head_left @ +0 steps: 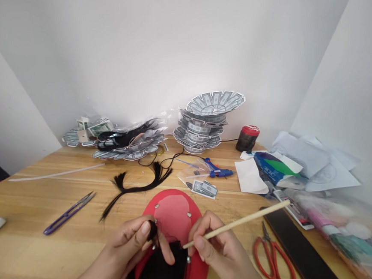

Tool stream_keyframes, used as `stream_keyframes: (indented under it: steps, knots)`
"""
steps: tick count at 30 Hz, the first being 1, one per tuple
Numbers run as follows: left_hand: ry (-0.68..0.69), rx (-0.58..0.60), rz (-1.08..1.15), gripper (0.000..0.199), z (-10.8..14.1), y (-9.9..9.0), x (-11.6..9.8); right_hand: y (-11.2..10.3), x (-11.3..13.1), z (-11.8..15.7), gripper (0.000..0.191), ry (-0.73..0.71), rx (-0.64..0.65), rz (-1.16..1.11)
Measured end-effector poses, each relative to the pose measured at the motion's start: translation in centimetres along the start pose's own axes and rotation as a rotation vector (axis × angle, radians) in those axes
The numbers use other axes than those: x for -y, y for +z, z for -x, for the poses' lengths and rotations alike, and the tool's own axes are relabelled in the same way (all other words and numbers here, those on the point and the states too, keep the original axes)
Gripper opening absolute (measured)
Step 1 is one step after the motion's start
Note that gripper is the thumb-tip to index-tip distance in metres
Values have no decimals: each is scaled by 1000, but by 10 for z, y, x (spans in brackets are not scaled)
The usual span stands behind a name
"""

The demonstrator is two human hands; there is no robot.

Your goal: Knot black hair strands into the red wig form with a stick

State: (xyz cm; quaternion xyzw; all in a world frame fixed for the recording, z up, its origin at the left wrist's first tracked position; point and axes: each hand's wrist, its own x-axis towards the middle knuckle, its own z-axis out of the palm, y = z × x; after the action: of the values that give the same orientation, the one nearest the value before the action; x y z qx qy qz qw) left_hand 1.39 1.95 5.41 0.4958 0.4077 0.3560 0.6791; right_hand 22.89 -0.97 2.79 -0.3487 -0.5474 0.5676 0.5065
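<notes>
In the head view a red oval piece (174, 195) lies on the wooden table in front of me, with a paler pink area and several small shiny studs near its edge. Black hair (162, 272) covers its lower part. Over its left side, my left hand (139, 240) pinches a small tuft of black hair (152, 230), one finger stretched down onto the hair below. My right hand (213, 244) grips a thin wooden stick (244, 222) like a pen. The stick's tip points at the upper edge of the hair, near a stud on the right.
Purple thread snips (68, 214) and a black hair strand (138, 187) lie left. Behind are a blue glue gun (217, 169) and stacked printed-paper rings (201, 127). Red-handled scissors (272, 257), a black flat case (297, 244) and plastic bags (347, 230) crowd the right.
</notes>
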Motion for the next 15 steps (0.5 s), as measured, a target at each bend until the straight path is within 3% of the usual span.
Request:
stream_keyframes:
  steps: [6, 15]
  knots:
    - [14, 36, -18, 44, 2, 2, -2, 5, 0, 1, 39, 62, -75, 23]
    - [109, 198, -31, 47, -4, 0, 1, 14, 8, 2, 47, 87, -195, 117]
